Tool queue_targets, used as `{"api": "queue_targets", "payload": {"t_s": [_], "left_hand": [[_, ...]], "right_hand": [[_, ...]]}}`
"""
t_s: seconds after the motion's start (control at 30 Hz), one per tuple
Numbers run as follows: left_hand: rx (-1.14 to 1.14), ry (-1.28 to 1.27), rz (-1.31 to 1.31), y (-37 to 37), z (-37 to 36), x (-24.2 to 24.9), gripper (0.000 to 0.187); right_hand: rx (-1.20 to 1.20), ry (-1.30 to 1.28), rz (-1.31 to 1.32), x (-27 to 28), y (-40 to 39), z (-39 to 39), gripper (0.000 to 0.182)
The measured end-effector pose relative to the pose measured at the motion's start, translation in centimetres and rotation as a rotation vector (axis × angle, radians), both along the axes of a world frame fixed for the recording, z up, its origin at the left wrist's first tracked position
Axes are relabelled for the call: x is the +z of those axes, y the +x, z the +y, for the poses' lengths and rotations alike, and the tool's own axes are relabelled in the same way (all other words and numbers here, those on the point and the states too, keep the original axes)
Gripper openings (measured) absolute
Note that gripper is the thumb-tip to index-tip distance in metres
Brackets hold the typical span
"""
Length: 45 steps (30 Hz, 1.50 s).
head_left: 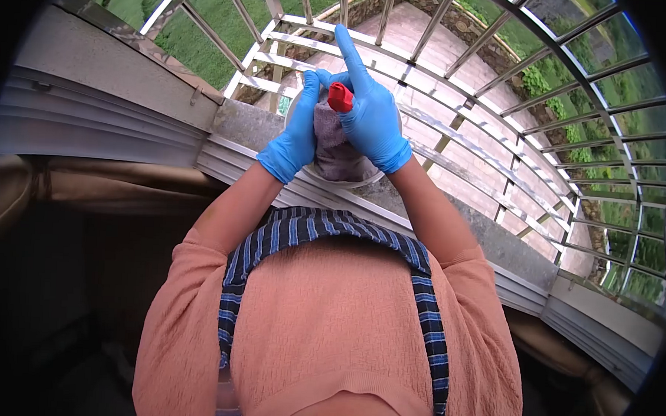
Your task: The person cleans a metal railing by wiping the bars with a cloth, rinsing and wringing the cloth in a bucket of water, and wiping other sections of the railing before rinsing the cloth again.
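Both my hands wear blue rubber gloves and are close together over a white bucket (pixel 347 183) on the window ledge. My right hand (pixel 372 119) is closed around a small red plastic piece that looks like a spray bottle's nozzle (pixel 340 97), its index finger stretched out toward the bars. The rest of that red-topped thing is hidden. My left hand (pixel 300 126) is upright at the bucket's left side, thumb up, its other fingers mostly out of sight. Between the hands, a damp-looking grey-purple cloth (pixel 331 137) lies bunched in the bucket.
A metal window cage (pixel 455 131) of shiny bars curves around ahead and to the right. Below me runs the white sliding window track (pixel 235 157) beside a grey stone sill (pixel 480 233). Brown curtains (pixel 126 182) hang at the left. Paving and grass show outside.
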<state>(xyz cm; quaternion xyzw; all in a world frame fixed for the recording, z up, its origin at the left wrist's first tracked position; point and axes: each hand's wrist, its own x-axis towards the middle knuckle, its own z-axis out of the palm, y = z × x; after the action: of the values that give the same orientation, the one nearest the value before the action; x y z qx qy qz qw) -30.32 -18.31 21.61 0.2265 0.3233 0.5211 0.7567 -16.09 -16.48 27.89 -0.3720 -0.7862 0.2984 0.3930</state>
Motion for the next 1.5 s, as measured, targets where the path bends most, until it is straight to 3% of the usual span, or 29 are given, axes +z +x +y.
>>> {"api": "queue_targets", "payload": {"t_s": [0.13,0.2,0.23,0.3,0.4,0.5,0.57,0.6,0.67,0.7,0.73,0.8,0.87,0.97,1.03,1.07,1.13,1.2,1.23,1.27,1.33,1.43,1.5], "left_hand": [[-0.003,-0.085,0.024,0.5,-0.2,0.0,0.070],[0.050,-0.130,-0.023,1.5,-0.6,2.0,0.069],[0.076,-0.151,-0.042,1.7,-0.7,2.7,0.068],[0.064,-0.091,-0.054,0.5,0.0,0.3,0.065],[0.103,-0.102,0.097,-0.8,-0.3,-3.0,0.061],[0.025,-0.502,-0.216,1.3,-2.2,2.8,0.055],[-0.165,0.031,0.161,1.3,-2.3,1.4,0.055],[-0.195,0.403,0.555,1.4,-2.0,0.2,0.055],[-0.253,0.700,1.240,0.5,-1.1,-3.2,0.049],[-0.245,0.830,1.565,0.0,-0.6,-5.0,0.046],[-0.251,0.803,1.463,0.2,-0.8,-4.1,0.044],[-0.366,0.777,1.972,1.6,-0.5,-2.1,0.045],[-0.174,0.813,1.286,3.0,-1.4,-1.8,0.050],[0.102,1.299,1.728,1.9,-1.3,-3.5,0.059],[-0.058,1.129,1.846,1.5,-1.5,-3.7,0.060],[-0.080,1.271,1.974,1.4,-1.3,-3.1,0.055],[-0.165,1.155,1.984,1.3,-0.8,-3.8,0.053],[-0.212,1.124,2.052,1.5,-0.8,-3.9,0.053],[-0.202,0.971,1.449,1.4,-0.5,-5.1,0.054],[-0.186,0.784,0.857,1.4,-0.3,-6.3,0.054],[-0.160,0.581,0.424,1.3,0.0,-6.9,0.054],[-0.125,0.585,0.727,1.1,-0.4,-4.7,0.051],[-0.082,0.594,0.709,1.8,0.0,-2.8,0.049]], "right_hand": [[-0.047,0.122,-0.007,-1.2,-0.5,0.4,0.049],[0.020,0.048,0.101,-1.7,-0.1,1.1,0.044],[0.008,0.081,0.356,-1.8,-0.6,1.4,0.038],[-0.007,-0.083,0.515,-1.0,0.0,1.7,0.037],[-0.139,0.120,0.516,-1.2,0.3,3.1,0.035],[-0.176,0.197,0.480,-1.5,-0.2,3.0,0.037],[-0.156,0.154,0.416,-1.6,-0.7,1.7,0.037],[-0.144,0.121,0.368,-1.8,-1.0,0.8,0.037],[-0.107,0.038,0.504,-2.3,-2.1,-1.1,0.037],[-0.096,0.026,0.625,-2.5,-2.4,-1.8,0.036],[-0.023,-0.283,0.797,-1.6,-2.2,-2.6,0.031],[-0.067,-0.354,0.796,-2.6,-1.7,-2.2,0.032],[-0.110,-0.573,0.863,-2.5,-1.0,-1.8,0.035],[-0.079,-0.774,1.127,-2.7,-0.4,0.4,0.039],[-0.235,-0.723,1.038,-2.4,0.1,1.6,0.047],[-0.274,-0.777,1.093,-2.6,0.2,2.2,0.044],[-0.304,-0.865,1.171,-3.5,0.7,3.0,0.043],[-0.349,-0.783,1.015,-6.2,0.6,4.5,0.044],[-0.372,-0.739,0.937,-7.6,0.5,5.4,0.044],[-0.363,-0.611,0.652,-7.8,1.3,5.6,0.045],[-0.302,-0.551,0.757,-6.5,2.1,5.0,0.048],[-0.212,-0.427,0.716,-5.5,3.0,4.3,0.065],[-0.161,-0.409,0.704,-2.7,3.3,1.9,0.073]]}}
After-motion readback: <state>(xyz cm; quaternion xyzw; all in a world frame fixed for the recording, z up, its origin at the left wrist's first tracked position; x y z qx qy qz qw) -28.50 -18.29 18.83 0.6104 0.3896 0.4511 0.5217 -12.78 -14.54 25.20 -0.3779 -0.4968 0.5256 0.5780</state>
